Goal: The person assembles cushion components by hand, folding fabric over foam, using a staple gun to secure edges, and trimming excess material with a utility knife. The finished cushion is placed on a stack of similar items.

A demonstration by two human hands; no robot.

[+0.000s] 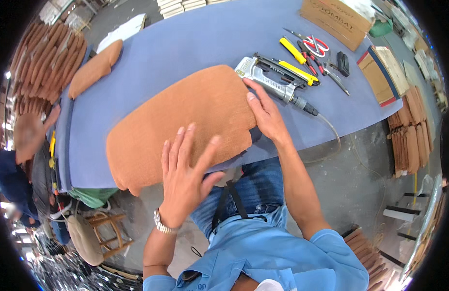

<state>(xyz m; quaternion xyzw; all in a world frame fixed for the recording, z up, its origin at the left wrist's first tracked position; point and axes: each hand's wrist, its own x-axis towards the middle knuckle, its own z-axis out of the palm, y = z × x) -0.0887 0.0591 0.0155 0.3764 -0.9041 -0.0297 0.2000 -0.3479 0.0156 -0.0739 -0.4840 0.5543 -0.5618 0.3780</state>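
Note:
A brown fabric-covered cushion panel [185, 109] lies on the blue-covered table, overhanging its near edge. My left hand [183, 162] is over its near side with fingers spread, holding nothing; whether the fingertips touch the fabric, I cannot tell. At the panel's right end, my right hand [267, 111] grips the edge, thumb and index finger showing and the other fingers partly hidden. Just beyond those fingers lies a silver pneumatic staple gun [270, 80] with an air hose [333, 127] running off the table.
Yellow-handled cutters [292, 50], red-handled scissors [315, 46] and pliers [309, 62] lie past the gun. A cardboard box [336, 22] stands far right. Another brown panel [96, 70] rests at left, near stacked panels [47, 60]. A co-worker's arm [50, 119] shows at far left.

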